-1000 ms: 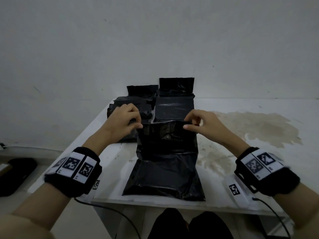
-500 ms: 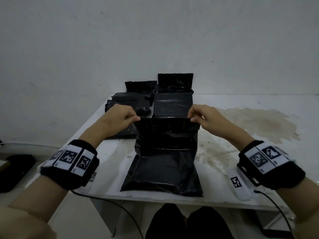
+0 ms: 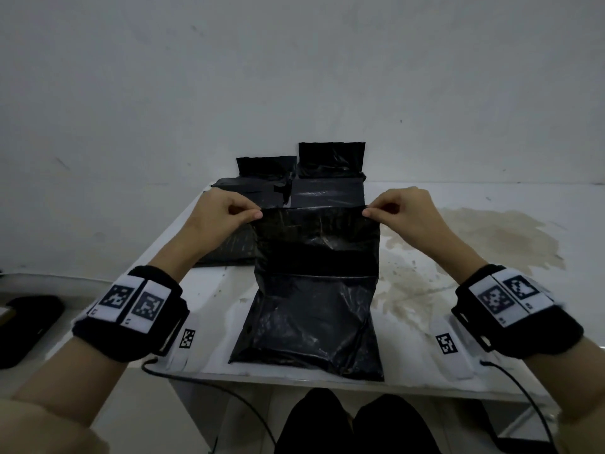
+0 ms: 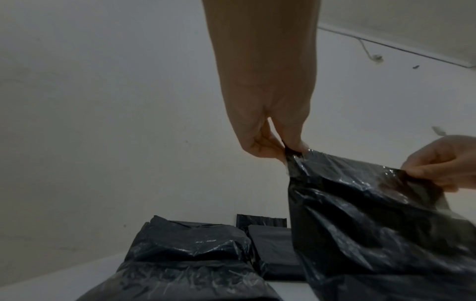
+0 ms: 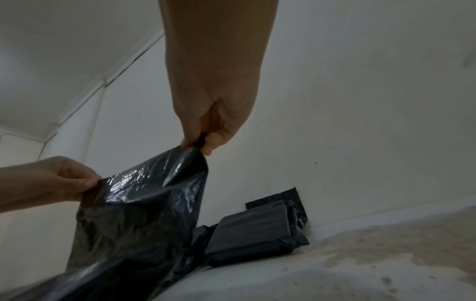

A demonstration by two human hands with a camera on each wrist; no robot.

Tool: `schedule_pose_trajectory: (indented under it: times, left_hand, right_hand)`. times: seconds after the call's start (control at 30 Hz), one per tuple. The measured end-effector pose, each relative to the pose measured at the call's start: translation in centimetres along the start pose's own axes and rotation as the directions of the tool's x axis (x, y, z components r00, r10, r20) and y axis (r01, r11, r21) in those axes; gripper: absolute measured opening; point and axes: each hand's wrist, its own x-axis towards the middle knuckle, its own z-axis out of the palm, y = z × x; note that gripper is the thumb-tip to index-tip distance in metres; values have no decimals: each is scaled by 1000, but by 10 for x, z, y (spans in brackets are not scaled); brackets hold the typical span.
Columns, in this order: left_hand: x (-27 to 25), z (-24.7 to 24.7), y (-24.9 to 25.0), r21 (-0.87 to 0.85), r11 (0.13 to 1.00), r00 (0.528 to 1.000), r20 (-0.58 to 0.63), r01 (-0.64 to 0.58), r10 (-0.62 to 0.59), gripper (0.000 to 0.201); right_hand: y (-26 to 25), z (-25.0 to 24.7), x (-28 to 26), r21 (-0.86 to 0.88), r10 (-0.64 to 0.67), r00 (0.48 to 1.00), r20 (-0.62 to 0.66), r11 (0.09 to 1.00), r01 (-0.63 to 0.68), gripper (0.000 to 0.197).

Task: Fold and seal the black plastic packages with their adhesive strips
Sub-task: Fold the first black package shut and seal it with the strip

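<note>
Left hand (image 3: 222,213) and right hand (image 3: 401,209) each pinch a top corner of the black package (image 3: 314,290) on the table (image 3: 442,322), flap now pulled wider and tauter than before – likely squaring up for the fold; unsealed.

White table (image 3: 491,355) with a brownish stain (image 3: 484,237) (right side), pale wall (image 3: 294,77) behind, dark flat object (image 3: 26,326) lower left
</note>
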Motion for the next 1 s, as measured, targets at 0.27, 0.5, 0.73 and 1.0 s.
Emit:
schedule_pose_trajectory:
  times: [0.27,0.5,0.73,1.0]
  left_hand:
    - [9,2,3,54,999,999,41,7,-9,18]
    - [6,10,-3,171,985,998,49,30,-39,2]
    - [0,17,-7,-83,987,990,41,139,-136,18]
    - [10,23,20,645,749,963,267,-151,-35,49]
  right_hand:
    - [2,6,10,-20,-13,999,32,1000,14,24]
    - [6,16,10,0,136,983,126,991,-137,9]
    - [6,18,5,89,133,985,113,986,-144,10]
    - [4,21,10,-4,60,985,159,998,-60,7]
